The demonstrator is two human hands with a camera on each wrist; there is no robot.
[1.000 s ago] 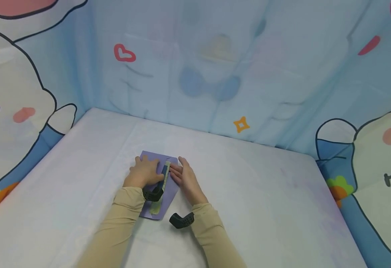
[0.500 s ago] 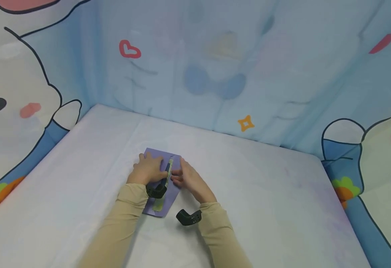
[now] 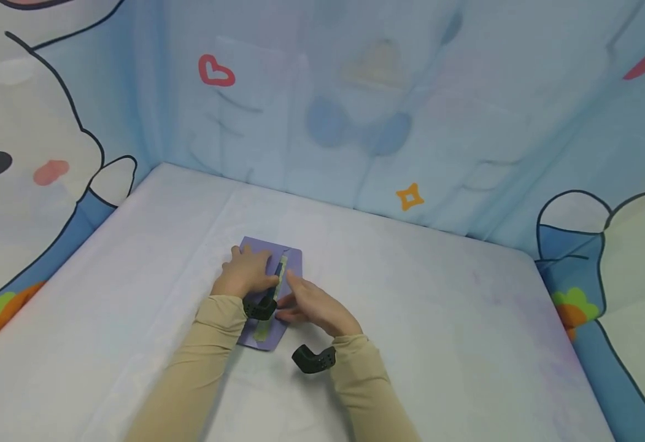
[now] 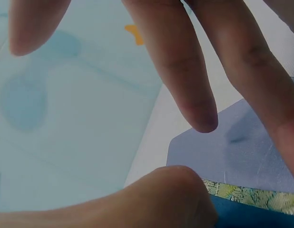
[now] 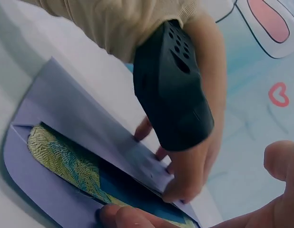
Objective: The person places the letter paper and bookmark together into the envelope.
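Observation:
A purple folded card sleeve (image 3: 294,263) lies on the white table, its flaps parted along the middle. In the gap shows an embroidered fabric piece (image 5: 66,156), gold and teal at one end and dark blue further along. My left hand (image 3: 245,271) rests on the left part of the sleeve with fingers spread. In the left wrist view its thumb (image 4: 180,190) lies over the dark blue fabric (image 4: 251,216), beside the patterned border (image 4: 247,194). My right hand (image 3: 316,304) is at the sleeve's right edge, fingertips (image 5: 118,216) right at the flap.
A black camera (image 3: 259,308) on the left wrist overlaps the sleeve in the head view. Another black camera (image 3: 313,359) sits by the right wrist. Behind the white tabletop (image 3: 438,319) hangs a light blue cartoon-printed cloth (image 3: 278,135).
My right hand has slid along the sleeve's right side toward its near end. The left hand stays on the left part. The head view has shifted slightly.

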